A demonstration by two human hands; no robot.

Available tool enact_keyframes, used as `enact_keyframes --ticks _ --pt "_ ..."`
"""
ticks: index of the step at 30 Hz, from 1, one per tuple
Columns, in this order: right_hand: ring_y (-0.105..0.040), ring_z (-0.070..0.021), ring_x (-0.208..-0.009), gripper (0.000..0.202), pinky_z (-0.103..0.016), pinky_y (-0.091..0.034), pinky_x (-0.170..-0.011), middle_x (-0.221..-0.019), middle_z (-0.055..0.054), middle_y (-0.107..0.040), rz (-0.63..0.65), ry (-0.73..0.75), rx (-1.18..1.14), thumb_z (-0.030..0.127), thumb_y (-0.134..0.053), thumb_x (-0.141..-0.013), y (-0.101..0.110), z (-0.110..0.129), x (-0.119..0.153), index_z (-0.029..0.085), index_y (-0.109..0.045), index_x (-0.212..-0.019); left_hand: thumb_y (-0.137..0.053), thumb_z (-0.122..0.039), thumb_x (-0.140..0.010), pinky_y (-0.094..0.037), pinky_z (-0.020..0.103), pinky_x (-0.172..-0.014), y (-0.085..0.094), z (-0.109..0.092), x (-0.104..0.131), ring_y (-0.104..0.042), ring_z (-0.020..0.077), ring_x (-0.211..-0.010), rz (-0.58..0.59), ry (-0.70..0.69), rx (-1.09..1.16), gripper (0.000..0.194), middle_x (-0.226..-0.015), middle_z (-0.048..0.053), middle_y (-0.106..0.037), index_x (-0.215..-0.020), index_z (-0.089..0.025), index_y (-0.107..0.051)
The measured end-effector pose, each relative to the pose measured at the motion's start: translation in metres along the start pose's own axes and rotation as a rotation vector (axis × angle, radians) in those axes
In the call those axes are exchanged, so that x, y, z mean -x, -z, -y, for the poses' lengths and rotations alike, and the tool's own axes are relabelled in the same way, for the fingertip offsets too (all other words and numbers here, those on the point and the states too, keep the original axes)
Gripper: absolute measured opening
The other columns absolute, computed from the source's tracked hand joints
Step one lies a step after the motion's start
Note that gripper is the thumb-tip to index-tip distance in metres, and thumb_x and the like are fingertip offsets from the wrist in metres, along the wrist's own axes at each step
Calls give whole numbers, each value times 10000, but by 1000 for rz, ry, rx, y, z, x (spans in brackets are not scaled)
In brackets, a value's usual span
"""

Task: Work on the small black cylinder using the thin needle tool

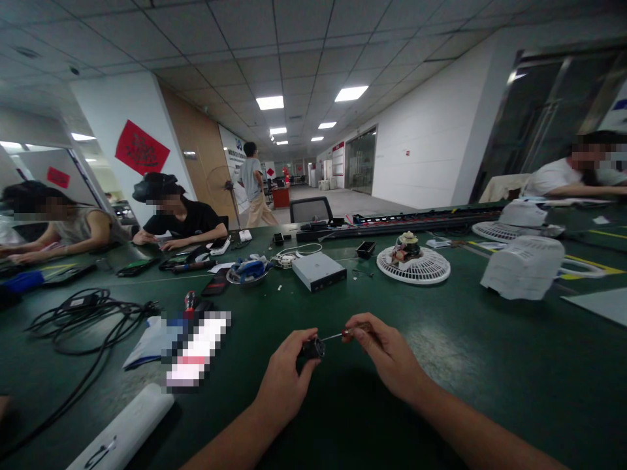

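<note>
My left hand grips a small black cylindrical part between thumb and fingers, its round end turned to the right. In my right hand is a screwdriver with a thin metal shaft and a partly red handle. The shaft points left, and its tip meets or lies very close to the part's edge; contact is too small to tell. Both hands are above the green table. Beyond them lies a silver optical disc drive with a black front.
Back right are a white fan grille with a motor on it and a white plastic housing. Left lie coiled black cable, a bowl with blue cloth and a long white object. Co-workers sit across the table.
</note>
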State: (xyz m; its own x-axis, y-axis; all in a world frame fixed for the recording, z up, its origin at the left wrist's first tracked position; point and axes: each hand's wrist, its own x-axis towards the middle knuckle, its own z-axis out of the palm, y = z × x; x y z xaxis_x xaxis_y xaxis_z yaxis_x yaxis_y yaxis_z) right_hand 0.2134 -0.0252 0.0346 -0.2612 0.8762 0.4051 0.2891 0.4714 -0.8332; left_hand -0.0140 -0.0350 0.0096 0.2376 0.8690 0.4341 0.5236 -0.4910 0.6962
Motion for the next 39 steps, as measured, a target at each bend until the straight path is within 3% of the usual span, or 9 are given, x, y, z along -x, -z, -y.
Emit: enact_keyframes --ticks 6,12,14,16,18,21,25,32,39 --pt "-658 -189 -761 230 -298 -474 -700 -800 -22 -702 -9 5 5 386 -452 -1004 0 -2 1 215 -605 -989 -647 -85 -837 -504 418 -998 -1 -1 2 -640 217 -1107 51 5 0 499 -1187 34 -668 -1289 -278 -559" --pt "-612 -212 -942 173 -335 -475 -808 -964 -67 -625 -244 245 117 282 -390 -1018 3 -2 2 220 -536 -949 -642 -73 -819 -485 427 -1016 -2 4 2 -631 221 -1110 46 48 -48 539 -1186 43 -665 -1315 -261 -548" --pt "-599 -214 -980 170 -345 -473 -831 -1000 -74 -616 -177 298 173 218 -360 -1013 7 2 1 220 -526 -975 -639 -85 -822 -482 440 -1020 -1 5 1 -626 230 -1121 43 70 -63 536 -1197 53 -662 -1322 -255 -548" --pt "-603 -203 -880 179 -336 -472 -773 -934 -56 -627 59 269 330 165 -399 -982 13 7 0 221 -569 -988 -630 -98 -831 -480 454 -1023 -1 6 1 -623 239 -1130 38 78 -67 522 -1207 62 -661 -1324 -249 -549" --pt "-601 -215 -825 103 -340 -462 -724 -875 -46 -639 285 197 503 205 -536 -929 17 11 0 225 -633 -959 -624 -108 -838 -478 469 -1025 -2 6 2 -623 246 -1134 34 75 -63 511 -1212 67 -661 -1325 -246 -551" --pt "-598 -209 -736 177 -309 -436 -622 -819 -37 -645 438 57 614 286 -756 -777 18 13 0 228 -690 -931 -627 -108 -839 -485 475 -1018 -3 6 2 -630 249 -1124 31 63 -52 504 -1202 67 -668 -1319 -250 -562" --pt "-599 -182 -711 122 -273 -427 -592 -795 -29 -647 455 39 569 199 -751 -748 11 9 1 216 -705 -859 -648 -81 -812 -504 458 -998 -3 6 3 -645 244 -1096 32 53 -44 536 -1176 60 -679 -1312 -258 -571" --pt "-617 -219 -854 257 -332 -496 -736 -911 -60 -667 298 118 503 76 -628 -760 3 9 3 202 -680 -978 -690 -32 -755 -498 434 -1005 -4 -2 5 -648 230 -1075 124 22 -35 615 -1145 42 -691 -1314 -253 -560" --pt "-615 -216 -924 185 -359 -509 -812 -949 -35 -728 285 170 370 87 -663 -828 0 3 0 228 -724 -933 -707 -56 -772 -505 440 -997 -4 -9 7 -637 243 -1084 182 -73 -55 605 -1166 58 -678 -1322 -251 -545"
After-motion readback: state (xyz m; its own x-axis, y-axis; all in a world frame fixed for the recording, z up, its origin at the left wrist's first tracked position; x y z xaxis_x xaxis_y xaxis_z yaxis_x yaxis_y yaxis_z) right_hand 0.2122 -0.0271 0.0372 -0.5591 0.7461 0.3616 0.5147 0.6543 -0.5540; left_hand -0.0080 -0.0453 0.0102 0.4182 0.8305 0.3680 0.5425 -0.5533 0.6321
